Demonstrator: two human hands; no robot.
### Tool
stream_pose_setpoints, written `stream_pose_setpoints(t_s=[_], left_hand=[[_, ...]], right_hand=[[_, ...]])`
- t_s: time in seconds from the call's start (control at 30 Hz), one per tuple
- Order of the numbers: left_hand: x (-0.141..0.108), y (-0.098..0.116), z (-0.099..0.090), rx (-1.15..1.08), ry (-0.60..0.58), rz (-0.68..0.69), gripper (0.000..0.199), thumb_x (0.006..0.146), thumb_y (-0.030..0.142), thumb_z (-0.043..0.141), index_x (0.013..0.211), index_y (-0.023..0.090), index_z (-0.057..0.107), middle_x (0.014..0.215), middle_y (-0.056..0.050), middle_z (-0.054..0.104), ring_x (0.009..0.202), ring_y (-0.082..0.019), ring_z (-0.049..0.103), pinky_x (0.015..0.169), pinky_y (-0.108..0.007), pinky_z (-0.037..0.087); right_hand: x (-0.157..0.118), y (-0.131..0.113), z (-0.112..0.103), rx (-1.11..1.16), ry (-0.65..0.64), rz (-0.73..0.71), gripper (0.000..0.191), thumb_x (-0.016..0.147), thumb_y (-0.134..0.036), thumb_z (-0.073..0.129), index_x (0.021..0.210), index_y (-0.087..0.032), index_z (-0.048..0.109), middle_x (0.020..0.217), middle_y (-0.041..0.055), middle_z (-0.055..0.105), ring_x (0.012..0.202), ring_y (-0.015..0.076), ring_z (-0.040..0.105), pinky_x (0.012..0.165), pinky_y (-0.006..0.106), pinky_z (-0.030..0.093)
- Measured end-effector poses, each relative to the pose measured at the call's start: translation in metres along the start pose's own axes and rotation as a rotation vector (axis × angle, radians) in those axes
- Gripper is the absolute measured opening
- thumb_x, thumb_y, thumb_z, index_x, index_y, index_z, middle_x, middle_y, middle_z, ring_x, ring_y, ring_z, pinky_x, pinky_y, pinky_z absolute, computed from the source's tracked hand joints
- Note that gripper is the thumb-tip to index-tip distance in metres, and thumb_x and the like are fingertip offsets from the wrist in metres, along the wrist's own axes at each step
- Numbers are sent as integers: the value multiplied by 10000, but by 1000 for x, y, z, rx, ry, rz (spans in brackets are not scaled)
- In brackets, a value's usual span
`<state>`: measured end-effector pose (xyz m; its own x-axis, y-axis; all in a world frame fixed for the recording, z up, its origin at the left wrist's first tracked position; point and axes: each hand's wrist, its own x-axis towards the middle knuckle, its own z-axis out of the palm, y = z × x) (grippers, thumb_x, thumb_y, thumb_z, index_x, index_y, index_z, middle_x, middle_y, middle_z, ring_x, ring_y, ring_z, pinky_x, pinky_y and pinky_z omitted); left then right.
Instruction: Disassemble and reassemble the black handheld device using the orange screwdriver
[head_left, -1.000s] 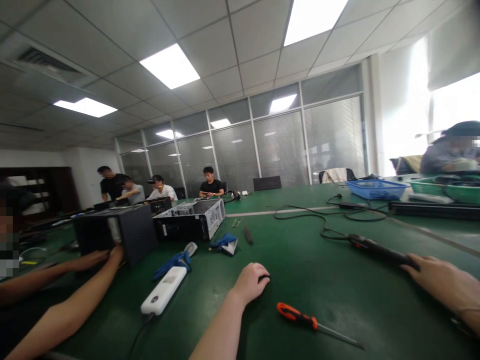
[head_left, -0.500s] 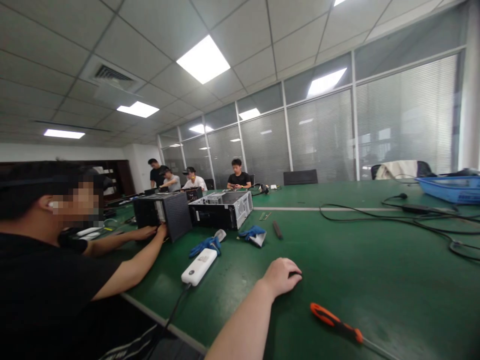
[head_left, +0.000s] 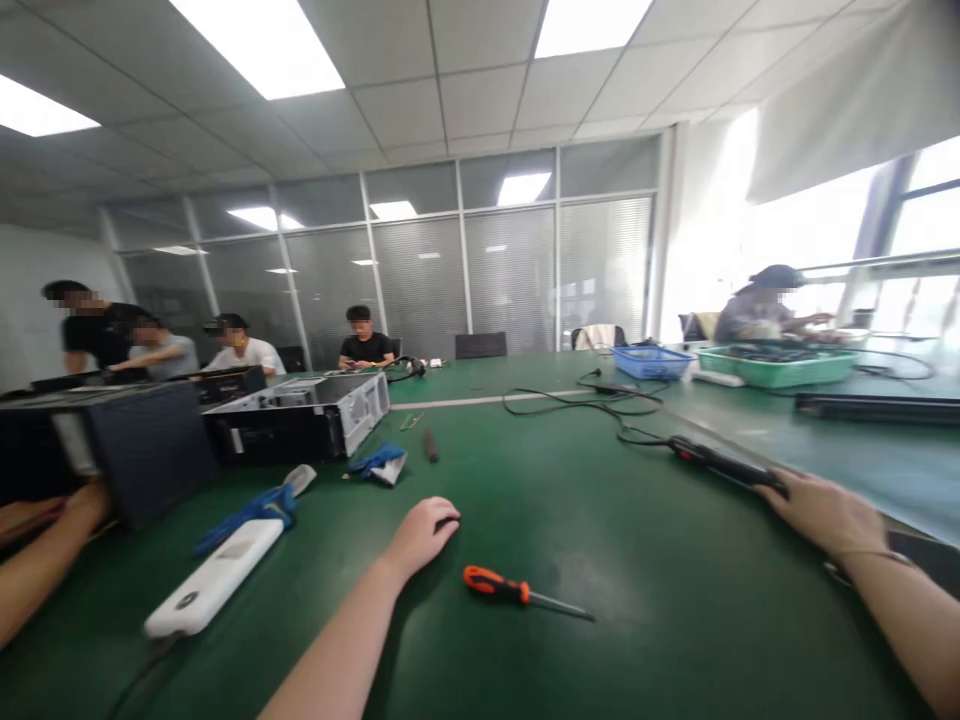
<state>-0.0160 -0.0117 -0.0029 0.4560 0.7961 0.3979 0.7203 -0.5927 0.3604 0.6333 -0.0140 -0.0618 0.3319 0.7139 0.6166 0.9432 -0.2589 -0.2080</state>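
Note:
My left hand (head_left: 424, 534) rests on the green table, fingers curled toward the thumb. A dark spot shows in the gap between them; whether it is an object or shadow I cannot make out. To its right lies a screwdriver (head_left: 499, 586) with an orange and black handle, its shaft pointing right. My right hand (head_left: 832, 512), at the right, closes around the near end of a long black corded tool (head_left: 724, 464) with a red switch. The tool's cord runs off toward the back.
A white power strip (head_left: 217, 580) and blue gloves (head_left: 379, 463) lie to the left, before an open computer case (head_left: 367, 415). A co-worker's arms reach into a dark case (head_left: 157, 450). Blue (head_left: 652, 363) and green (head_left: 780, 368) baskets stand at the back right.
The view has swung to the right, bringing my right hand with the black corded tool and the green basket into sight. My left hand and the screwdriver appear unmoved on the table.

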Motion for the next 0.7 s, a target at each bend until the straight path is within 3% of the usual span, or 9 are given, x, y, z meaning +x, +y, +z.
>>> stream_pose_setpoints(t_s=[0.07, 0.23, 0.43, 0.7], left_hand=[[2, -1, -1, -6, -1, 10, 253, 873, 294, 510, 961, 205, 731, 1062, -71, 696, 1007, -222, 629, 950, -341, 461], [8, -7, -2, -7, -15, -2, 283, 859, 363, 504, 944, 227, 737, 1063, -53, 700, 1008, -235, 635, 936, -354, 477], [14, -12, -1, -6, -38, -21, 310, 830, 407, 508, 935, 232, 741, 1065, -48, 702, 1001, -247, 639, 928, -364, 487], [13, -18, -1, -49, -38, -34, 320, 838, 426, 501, 959, 246, 737, 1092, -45, 692, 1012, -249, 630, 926, -368, 487]], right_hand=[[1, 0, -17, -124, -160, 10, 535, 865, -562, 440, 1193, -191, 643, 1043, 240, 659, 825, 312, 638, 656, 416, 413], [4, -25, -22, -240, -147, 48, 453, 859, -508, 460, 1214, -269, 609, 1072, 110, 661, 882, 269, 619, 714, 352, 427], [5, -33, -18, -317, -97, 83, 367, 891, -449, 457, 1144, -251, 632, 1106, 112, 625, 1032, 278, 548, 787, 362, 388], [7, -35, -22, -307, -104, 59, 391, 888, -449, 472, 1180, -229, 613, 1052, 116, 636, 996, 272, 547, 768, 347, 390]])
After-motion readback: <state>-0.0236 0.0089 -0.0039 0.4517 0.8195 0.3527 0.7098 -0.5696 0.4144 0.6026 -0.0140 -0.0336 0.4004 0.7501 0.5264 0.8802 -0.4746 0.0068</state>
